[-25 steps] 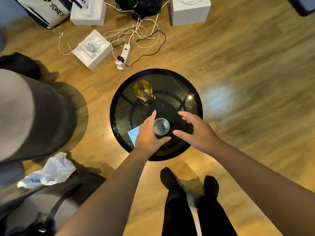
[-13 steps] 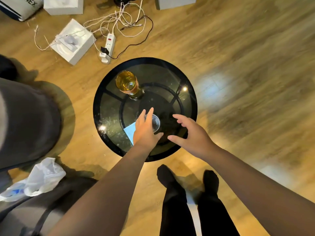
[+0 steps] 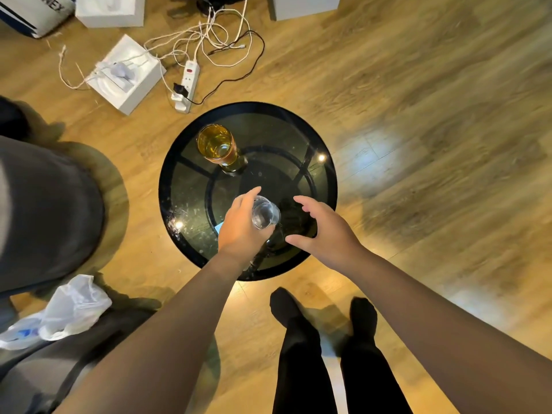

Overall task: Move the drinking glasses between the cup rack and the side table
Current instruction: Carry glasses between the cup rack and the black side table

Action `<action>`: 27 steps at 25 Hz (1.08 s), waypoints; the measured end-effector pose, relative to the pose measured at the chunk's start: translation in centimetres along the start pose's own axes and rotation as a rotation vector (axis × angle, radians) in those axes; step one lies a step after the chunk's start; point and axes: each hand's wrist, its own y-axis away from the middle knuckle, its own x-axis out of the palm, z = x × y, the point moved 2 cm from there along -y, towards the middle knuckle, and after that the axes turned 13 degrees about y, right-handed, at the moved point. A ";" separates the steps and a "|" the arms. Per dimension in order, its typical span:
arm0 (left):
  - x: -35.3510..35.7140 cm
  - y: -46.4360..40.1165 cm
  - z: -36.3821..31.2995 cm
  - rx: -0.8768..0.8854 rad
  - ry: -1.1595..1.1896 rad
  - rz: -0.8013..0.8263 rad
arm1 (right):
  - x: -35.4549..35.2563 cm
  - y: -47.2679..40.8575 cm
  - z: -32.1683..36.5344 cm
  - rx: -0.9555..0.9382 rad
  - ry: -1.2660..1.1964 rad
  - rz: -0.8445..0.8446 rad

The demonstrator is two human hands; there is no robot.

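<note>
Head view: blue paper [image 3: 219, 229] mostly hidden

side table [image 3: 324, 174]: round, black glass | on it: amber glass [image 3: 217, 146], upright

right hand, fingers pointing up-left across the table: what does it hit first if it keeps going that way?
Probably the clear glass held in the left hand; the right hand is open beside it. Height is unclear from above, so it might pass over.

Only the letters "ONEX" read, partly cut off, on the white bag [image 3: 33, 11].
</note>
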 end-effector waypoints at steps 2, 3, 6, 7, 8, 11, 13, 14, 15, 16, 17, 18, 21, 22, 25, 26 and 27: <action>-1.4 0.1 -2.4 0.064 -0.028 0.038 | -0.4 -0.1 0.7 -0.007 -0.008 -0.001; -2.3 0.2 -3.9 0.096 -0.042 0.061 | -0.8 -0.1 1.2 -0.011 -0.015 -0.003; -5.4 0.4 -8.8 0.223 -0.078 0.103 | -2.9 -0.4 3.2 -0.050 -0.003 -0.058; -6.5 0.6 -10.7 0.268 -0.091 0.107 | -3.9 -0.3 3.9 -0.066 0.003 -0.088; -7.7 0.8 -12.7 0.305 -0.099 0.116 | -5.1 -0.3 4.6 -0.077 -0.008 -0.118; -11.0 2.1 -18.9 0.376 -0.085 0.187 | -8.8 0.7 7.4 -0.137 -0.149 -0.175; -12.9 2.9 -22.8 0.432 -0.036 0.203 | -11.3 1.5 8.7 -0.178 -0.240 -0.257; -13.9 3.3 -25.0 0.465 -0.025 0.200 | -12.9 2.4 9.5 -0.179 -0.266 -0.307; -14.8 3.8 -27.1 0.496 -0.016 0.198 | -14.6 3.4 10.4 -0.182 -0.287 -0.345; -15.6 4.3 -29.2 0.522 0.006 0.204 | -16.5 4.5 11.3 -0.179 -0.294 -0.372; -16.4 4.8 -31.2 0.543 0.043 0.213 | -18.5 5.6 12.2 -0.186 -0.298 -0.405; -17.0 5.4 -33.0 0.557 0.089 0.219 | -20.6 6.8 12.8 -0.196 -0.293 -0.437; -18.4 7.5 -38.2 0.585 0.238 0.226 | -26.4 9.9 14.4 -0.233 -0.294 -0.508; -18.8 8.6 -40.0 0.603 0.271 0.220 | -28.3 11.3 14.9 -0.237 -0.305 -0.529; -19.6 12.0 -45.1 0.667 0.336 0.201 | -33.5 15.8 16.0 -0.270 -0.346 -0.602; -19.8 13.1 -46.5 0.675 0.354 0.205 | -34.9 17.5 16.2 -0.280 -0.352 -0.622; -20.0 14.5 -48.3 0.684 0.369 0.208 | -36.6 19.7 16.3 -0.290 -0.346 -0.653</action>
